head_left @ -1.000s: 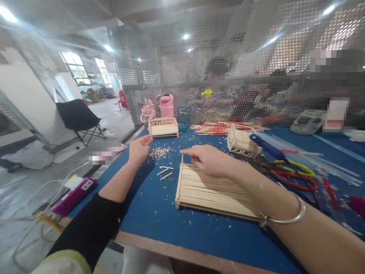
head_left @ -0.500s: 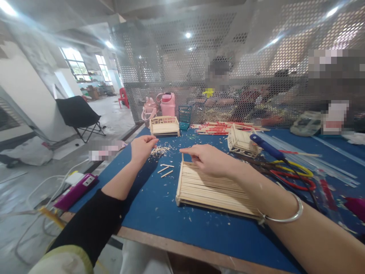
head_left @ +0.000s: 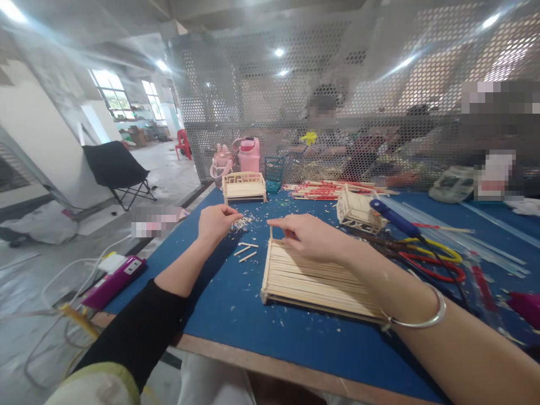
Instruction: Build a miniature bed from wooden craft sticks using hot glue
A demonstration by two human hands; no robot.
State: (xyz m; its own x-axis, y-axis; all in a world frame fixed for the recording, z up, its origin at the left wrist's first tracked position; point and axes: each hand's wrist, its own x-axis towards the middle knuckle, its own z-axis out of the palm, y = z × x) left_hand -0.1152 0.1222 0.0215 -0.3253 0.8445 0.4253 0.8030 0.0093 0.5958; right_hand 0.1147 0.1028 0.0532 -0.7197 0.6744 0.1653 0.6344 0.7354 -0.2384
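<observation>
My left hand (head_left: 216,224) is closed, thumb and fingertips pinched together above a pile of small wood chips (head_left: 241,224); anything between them is too small to make out. My right hand (head_left: 307,237) reaches over a slatted platform of thin wooden sticks (head_left: 320,287). Its index finger is stretched out, the tip on top of a short upright stick (head_left: 271,231) at the platform's far left corner. The thumb is apart from that finger, and the other fingers are curled and partly hidden. Several short cut sticks (head_left: 247,256) lie on the blue tabletop between the hands.
Behind stand a small stick-built bench (head_left: 244,188), a pink bottle (head_left: 248,154) and a bundle of red-marked sticks (head_left: 329,189). Right are another stick model (head_left: 359,211), a blue-handled tool (head_left: 394,217) and red-and-yellow-handled cutters (head_left: 439,264). A purple power strip (head_left: 116,281) is left.
My left hand has moved a little to the right, over the wood chips, still pinched. My right hand keeps its place at the upright stick.
</observation>
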